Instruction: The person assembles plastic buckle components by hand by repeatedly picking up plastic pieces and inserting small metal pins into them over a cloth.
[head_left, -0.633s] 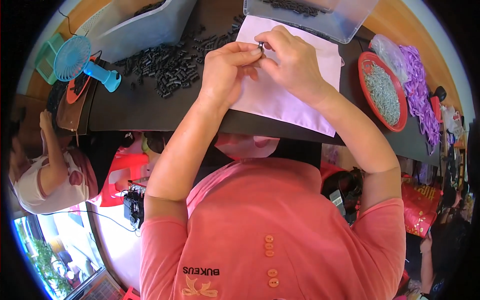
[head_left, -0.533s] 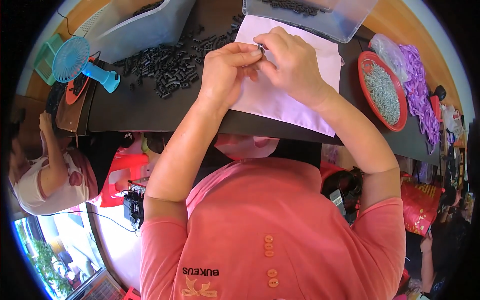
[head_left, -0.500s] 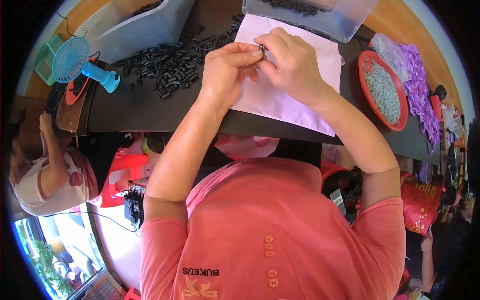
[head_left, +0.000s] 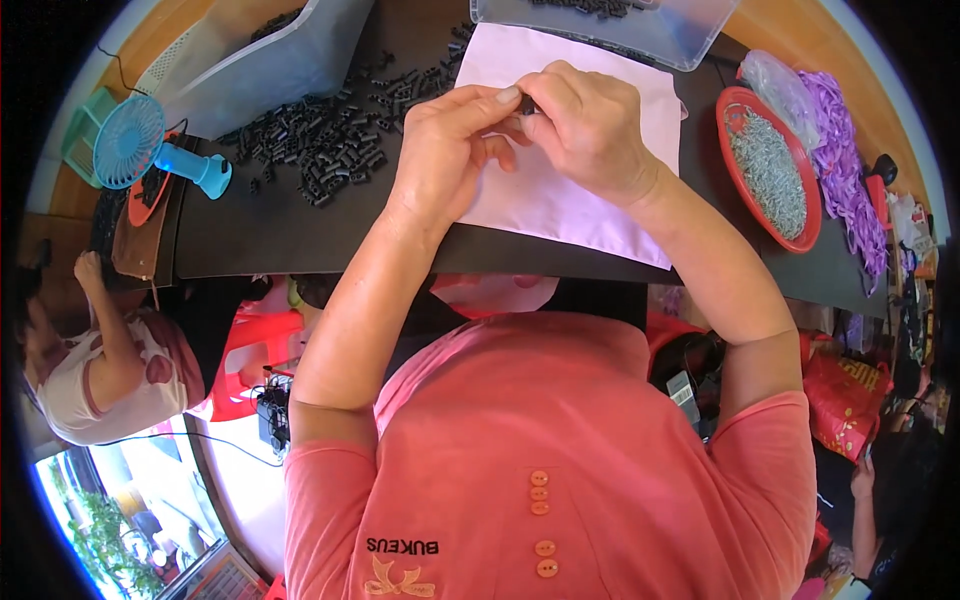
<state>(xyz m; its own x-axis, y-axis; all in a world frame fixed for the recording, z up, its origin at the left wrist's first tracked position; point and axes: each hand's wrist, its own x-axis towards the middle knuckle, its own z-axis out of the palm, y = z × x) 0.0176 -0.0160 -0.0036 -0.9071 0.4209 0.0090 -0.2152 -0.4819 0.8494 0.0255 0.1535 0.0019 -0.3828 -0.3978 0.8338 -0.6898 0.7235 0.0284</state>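
Head view: at the far left a small blue handheld fan is seen lying near the edge of the dark surface, and just right of it a heap of small black parts is spread before a pale bin. The left forearm is raised from the lower middle and angled up and to the right; the left hand is curled, thumb and forefinger drawn together at a small black part — the part is held above a pink sheet laid on the surface. The right forearm is brought in from the right, bent at the elbow, and the right hand is closed over the same part from the other side, so that both hands are pressed together fingertip to fingertip. The part itself is mostly hidden by the fingers. Beyond the hands a clear plastic tray holding more black pieces is set. Further right a red dish filled with small silvery pieces is placed — beside it, purple ribbons are piled.
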